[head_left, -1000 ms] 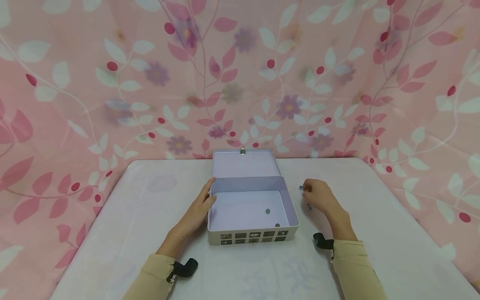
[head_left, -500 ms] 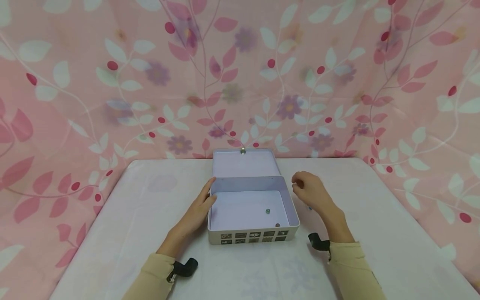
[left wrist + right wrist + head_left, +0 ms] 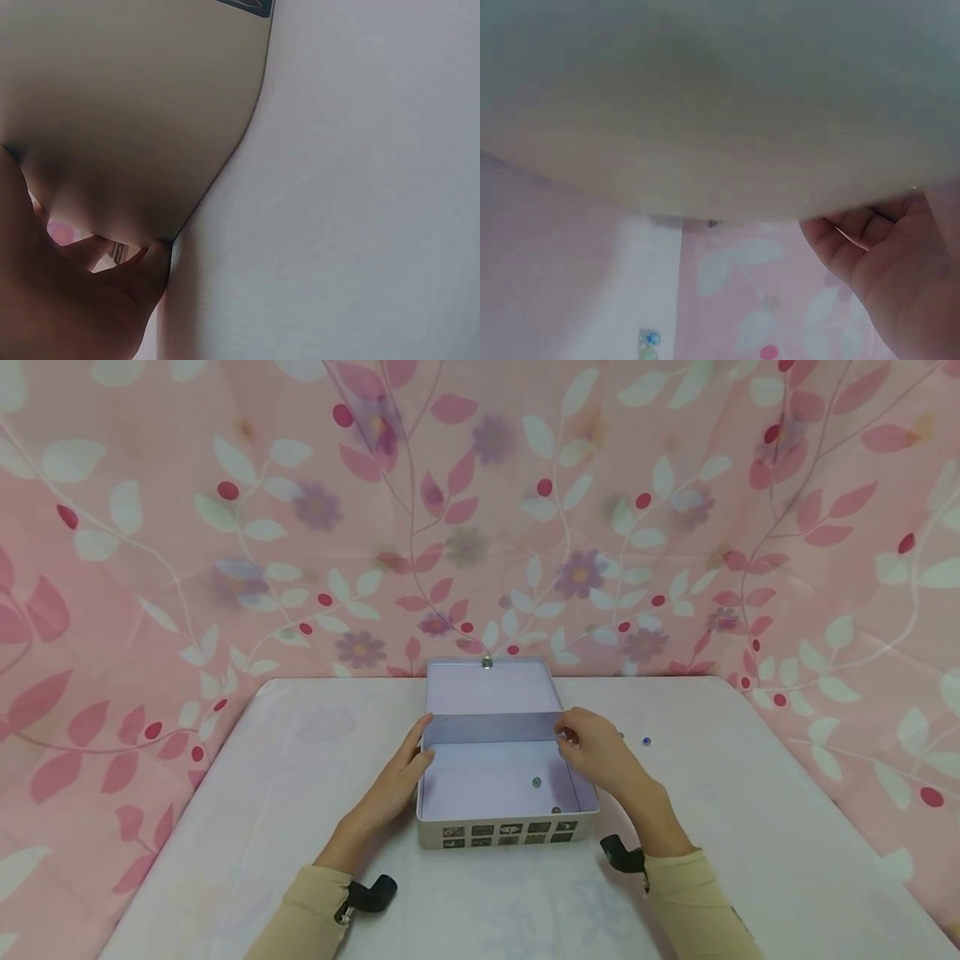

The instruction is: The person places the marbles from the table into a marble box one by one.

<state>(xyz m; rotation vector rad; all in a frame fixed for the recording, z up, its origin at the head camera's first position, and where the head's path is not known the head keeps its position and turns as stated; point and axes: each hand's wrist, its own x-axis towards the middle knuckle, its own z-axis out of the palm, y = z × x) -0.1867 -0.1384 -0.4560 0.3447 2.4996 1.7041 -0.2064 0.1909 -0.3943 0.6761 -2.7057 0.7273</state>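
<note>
A pale tin box [image 3: 480, 833] stands with its lid [image 3: 491, 685] folded back in the head view. My left hand [image 3: 390, 785] grips its left wall, thumb over the rim and fingers along the outside; the left wrist view has those fingers against the wall. Over the box's right rim, my right hand [image 3: 600, 756] has thumb and fingertips pinched around a marble, which the fingers hide. Inside the box lie a greenish marble [image 3: 536, 782] and a brownish marble [image 3: 556, 811]. In the right wrist view my right hand [image 3: 900, 262] curls at the box's edge.
A blue marble [image 3: 647, 742] lies on the white cloth [image 3: 750, 827] right of the box, and another marble [image 3: 621, 735] shows beside the right hand. A pink floral curtain [image 3: 480, 527] hangs behind the table.
My right hand has moved left from the loose marbles to over the box's right rim, its fingertips held together. The left hand and the box have stayed in place.
</note>
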